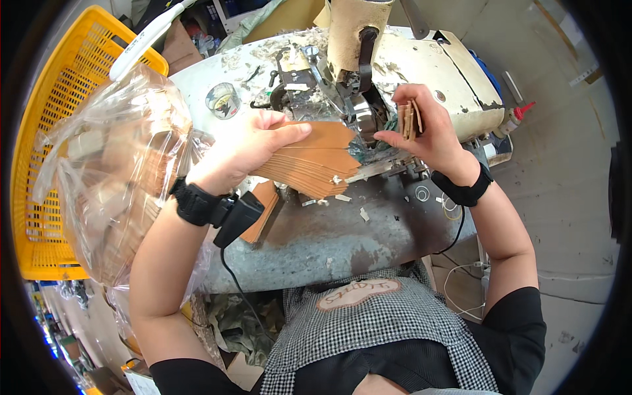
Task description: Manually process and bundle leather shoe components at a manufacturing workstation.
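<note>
My left hand (247, 148) is closed on a fanned stack of tan leather pieces (316, 161) with pointed ends, its thumb pressing on the top one. The stack is tilted above the table, its right end close to the machine's metal wheel (364, 115). My right hand (431, 128) grips a small bundle of brown leather pieces (409, 120), edges up, just right of that wheel. More tan leather pieces (262, 212) lie stacked on the table below my left hand. The cream-coloured machine (359, 33) stands beyond both hands.
A clear plastic bag (125, 171) full of brown pieces leans over a yellow basket (49, 178) at left. A small glass cup (222, 100) and scraps sit on the worn table (316, 243). A red-tipped bottle (513, 120) is at right. Cables hang from both wristbands.
</note>
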Demonstrator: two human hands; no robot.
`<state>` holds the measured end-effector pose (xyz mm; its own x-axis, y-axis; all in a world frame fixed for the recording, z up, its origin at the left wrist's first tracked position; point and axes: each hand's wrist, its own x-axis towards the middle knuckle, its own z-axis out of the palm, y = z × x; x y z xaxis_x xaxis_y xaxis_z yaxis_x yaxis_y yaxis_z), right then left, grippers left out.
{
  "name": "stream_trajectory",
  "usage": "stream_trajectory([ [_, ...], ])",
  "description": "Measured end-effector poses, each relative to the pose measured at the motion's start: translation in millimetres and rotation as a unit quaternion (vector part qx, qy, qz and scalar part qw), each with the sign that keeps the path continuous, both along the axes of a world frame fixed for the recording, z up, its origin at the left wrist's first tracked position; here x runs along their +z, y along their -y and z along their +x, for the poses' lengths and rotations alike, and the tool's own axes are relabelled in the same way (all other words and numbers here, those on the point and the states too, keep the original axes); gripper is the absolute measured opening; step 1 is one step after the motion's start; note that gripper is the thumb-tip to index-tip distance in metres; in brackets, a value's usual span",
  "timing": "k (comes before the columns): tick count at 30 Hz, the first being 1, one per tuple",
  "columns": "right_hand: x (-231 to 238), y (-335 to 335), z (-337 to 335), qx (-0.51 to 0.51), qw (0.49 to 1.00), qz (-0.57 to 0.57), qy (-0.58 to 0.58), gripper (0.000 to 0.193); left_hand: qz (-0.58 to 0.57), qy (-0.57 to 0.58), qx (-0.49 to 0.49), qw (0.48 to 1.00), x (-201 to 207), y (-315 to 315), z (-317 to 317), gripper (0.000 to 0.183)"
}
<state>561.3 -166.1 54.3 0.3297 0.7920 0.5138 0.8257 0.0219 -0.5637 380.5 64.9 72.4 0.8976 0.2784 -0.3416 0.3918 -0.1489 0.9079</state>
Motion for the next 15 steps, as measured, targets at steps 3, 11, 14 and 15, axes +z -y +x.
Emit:
stream_trajectory([
  [3, -4, -6, 3, 0.057, 0.997, -0.014, 0.048, 0.054, 0.133, -0.067, 0.005, 0.989, 11, 14, 11, 0.022],
  [11, -6, 1, 5, 0.008, 0.999, 0.035, 0.009, 0.052, -0.092, 0.012, -0.031, 0.995, -1, -4, -3, 0.022],
  [14, -2, -2, 5, 0.025, 0.998, 0.006, 0.053, 0.052, 0.057, -0.031, -0.006, 0.998, 4, 6, 7, 0.027],
  [15, -3, -3, 6, 0.052, 0.997, -0.019, 0.059, 0.053, 0.159, -0.071, 0.009, 0.985, 7, 11, 10, 0.029],
])
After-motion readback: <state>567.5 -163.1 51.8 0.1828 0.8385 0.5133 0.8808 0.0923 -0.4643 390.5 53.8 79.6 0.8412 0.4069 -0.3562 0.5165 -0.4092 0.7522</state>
